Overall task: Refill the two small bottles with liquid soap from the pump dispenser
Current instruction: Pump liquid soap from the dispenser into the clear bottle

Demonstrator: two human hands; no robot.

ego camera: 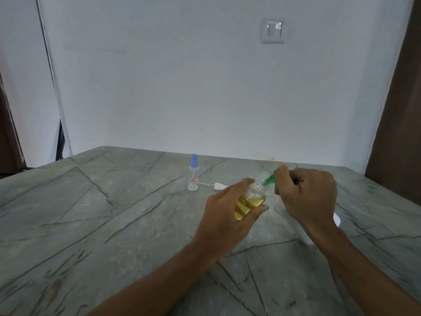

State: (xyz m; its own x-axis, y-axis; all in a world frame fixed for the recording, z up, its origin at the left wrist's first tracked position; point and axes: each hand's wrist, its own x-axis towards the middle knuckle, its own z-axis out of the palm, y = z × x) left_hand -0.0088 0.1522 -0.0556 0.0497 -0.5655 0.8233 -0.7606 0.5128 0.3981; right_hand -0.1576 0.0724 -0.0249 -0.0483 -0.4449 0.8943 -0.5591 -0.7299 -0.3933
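My left hand [227,213] grips a small clear bottle [252,197], tilted, uncapped and partly full of yellow liquid. My right hand [307,195] covers the green pump head [270,179] of a white dispenser [305,233], whose nozzle tip sits at the bottle's open neck. Most of the dispenser is hidden behind my right hand and wrist. A second small clear bottle [193,174] with a blue cap and a small label stands upright farther back on the table, apart from both hands.
A white spray cap with its thin tube [217,185] lies on the grey marble-patterned table [91,213] beside the blue-capped bottle. A white wall with a light switch [273,30] stands behind the table's far edge. A brown panel [398,133] is at right.
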